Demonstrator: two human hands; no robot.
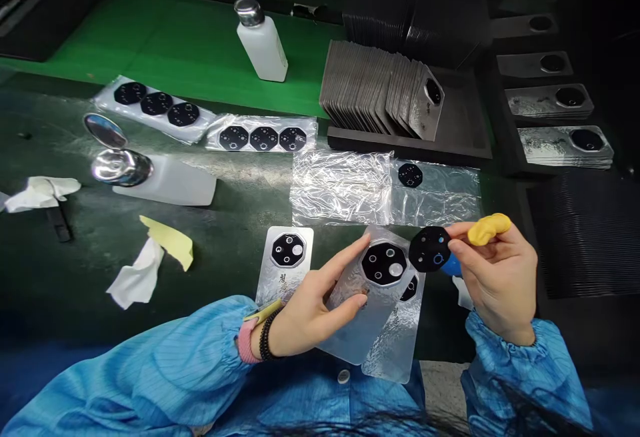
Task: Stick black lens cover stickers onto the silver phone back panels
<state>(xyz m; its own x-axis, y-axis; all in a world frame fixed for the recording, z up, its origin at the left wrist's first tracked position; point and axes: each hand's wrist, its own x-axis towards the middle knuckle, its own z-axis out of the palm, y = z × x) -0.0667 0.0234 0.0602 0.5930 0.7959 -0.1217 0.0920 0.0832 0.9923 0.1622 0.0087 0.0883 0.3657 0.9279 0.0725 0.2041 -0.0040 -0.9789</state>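
My left hand (303, 310) grips a silvery phone back cover (345, 320), thumb and forefinger apart along its face and edge. Near the cover's upper end is a black octagonal camera area with several round openings. A black octagonal camera-lens piece (425, 250) is pinched between the thumb and fingers of my right hand (503, 280), right beside that camera area. One right finger wears a yellow finger cot (489, 229); a blue one shows partly behind the lens piece. Beneath the held cover lies a second cover (393, 350), partly hidden. Another cover (267, 277) rests left of it.
Transparent film (340, 187) carries one loose lens piece (411, 175). Bagged lens pieces (263, 138) lie farther left. Two white dispenser bottles (265, 50) stand or lie near a green mat (165, 37). A black rack (400, 140) holds many covers; more are stacked at right.
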